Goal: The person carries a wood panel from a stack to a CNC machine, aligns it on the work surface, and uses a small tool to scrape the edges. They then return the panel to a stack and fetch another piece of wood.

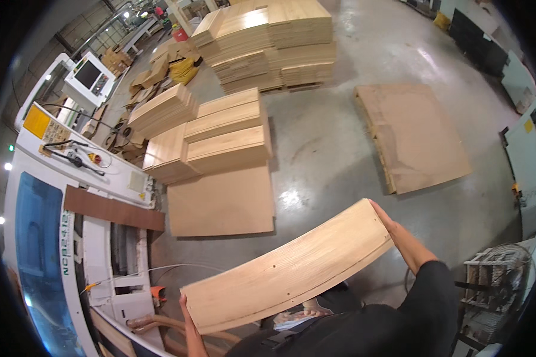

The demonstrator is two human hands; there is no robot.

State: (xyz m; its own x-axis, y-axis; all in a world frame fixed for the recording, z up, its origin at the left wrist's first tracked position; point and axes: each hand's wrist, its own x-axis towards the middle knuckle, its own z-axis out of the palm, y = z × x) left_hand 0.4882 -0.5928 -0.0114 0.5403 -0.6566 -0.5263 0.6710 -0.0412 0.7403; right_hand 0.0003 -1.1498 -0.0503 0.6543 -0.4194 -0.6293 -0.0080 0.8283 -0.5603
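A long, pale wooden board [286,268] with small drilled holes and a groove along its near edge is held across in front of my body, its right end raised higher in the picture. My left hand [186,309] grips the board's left end, mostly hidden behind the edge. At the opposite end my right hand [385,217] closes round the edge, with some fingers out of sight beneath. Beyond the board, stacks of similar wooden boards [226,140] lie on a cardboard-covered base [223,202].
To the left stands a white machine [110,238] with a blue window and a control panel [89,76]. A taller board stack [268,41] rises farther back. At right, a cardboard-topped pallet [417,137] lies on the grey floor, with a wire-guarded unit [494,279] nearer me.
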